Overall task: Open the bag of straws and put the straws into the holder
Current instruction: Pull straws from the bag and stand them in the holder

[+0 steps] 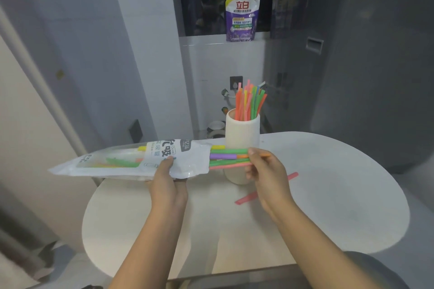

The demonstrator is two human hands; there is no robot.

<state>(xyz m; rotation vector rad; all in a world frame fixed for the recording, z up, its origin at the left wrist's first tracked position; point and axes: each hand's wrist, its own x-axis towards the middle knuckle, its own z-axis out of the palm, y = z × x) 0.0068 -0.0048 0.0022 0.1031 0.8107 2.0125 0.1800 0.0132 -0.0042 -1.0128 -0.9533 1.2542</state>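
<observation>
My left hand [168, 179] grips the white straw bag [131, 159], held level above the table with its open mouth to the right. Several coloured straws [229, 157] stick out of that mouth, and my right hand [263, 171] pinches their ends. Behind them stands the white cylindrical holder [243, 135], with several orange, green and yellow straws [250, 103] upright in it. More straws show through the bag's clear window.
A loose pink straw [291, 176] lies on the white oval table [340, 195], partly hidden behind my right hand. A purple and yellow detergent pouch [240, 15] stands on the window ledge beyond. Small dishes [216, 125] sit below, behind the table.
</observation>
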